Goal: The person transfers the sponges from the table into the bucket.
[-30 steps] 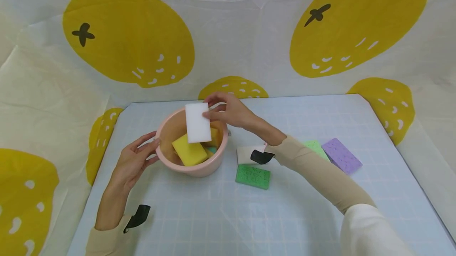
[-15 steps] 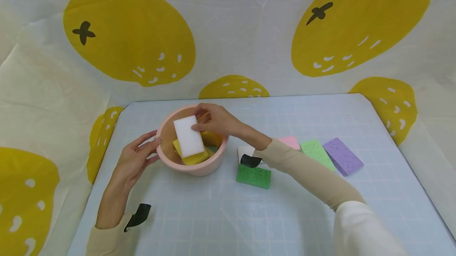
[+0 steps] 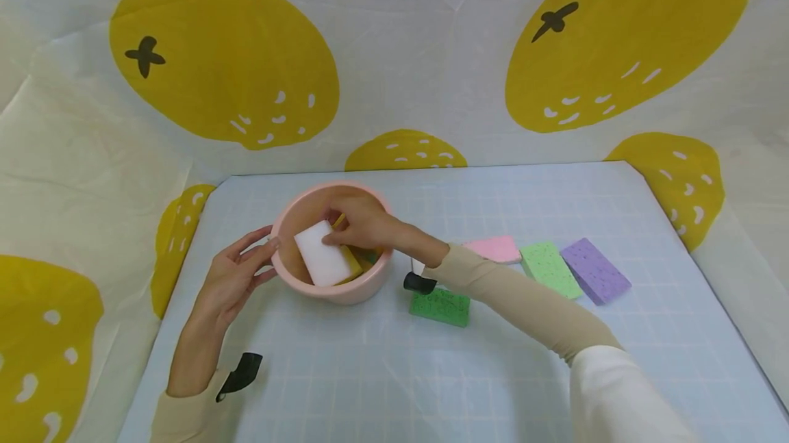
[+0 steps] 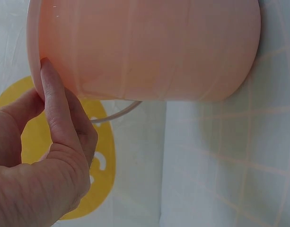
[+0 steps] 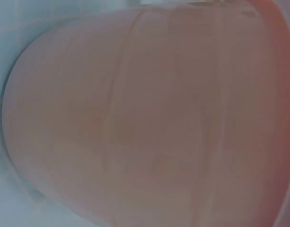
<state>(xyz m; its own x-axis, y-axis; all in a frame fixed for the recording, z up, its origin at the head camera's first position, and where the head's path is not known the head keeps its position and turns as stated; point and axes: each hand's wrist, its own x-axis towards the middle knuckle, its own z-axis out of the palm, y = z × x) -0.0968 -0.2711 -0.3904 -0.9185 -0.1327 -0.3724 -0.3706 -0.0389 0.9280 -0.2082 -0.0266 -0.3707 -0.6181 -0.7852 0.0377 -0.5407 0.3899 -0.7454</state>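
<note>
A pink bucket (image 3: 370, 283) stands on the table, left of the middle in the head view. My left hand (image 3: 231, 279) pinches its left rim between thumb and fingers; the left wrist view shows the fingers (image 4: 57, 101) right at the lip. Reaching in over the right rim, my right hand (image 3: 364, 224) holds a white sponge (image 3: 322, 255) by its upper right edge, down inside the bucket. Under and beside it shows a yellow sponge (image 3: 351, 261), partly hidden. The right wrist view holds mostly the bucket's outer wall (image 5: 135, 118); that hand is out of it.
Right of the bucket lie a green sponge (image 3: 440, 307), a white one mostly behind the right sleeve, a pink sponge (image 3: 495, 249), a light green sponge (image 3: 550, 270) and a purple sponge (image 3: 594, 270). A patterned sheet (image 3: 425, 73) hangs behind the table.
My right hand has moved left and down into the bucket with the white sponge, which now covers much of the yellow one. My left hand has stayed on the rim.
</note>
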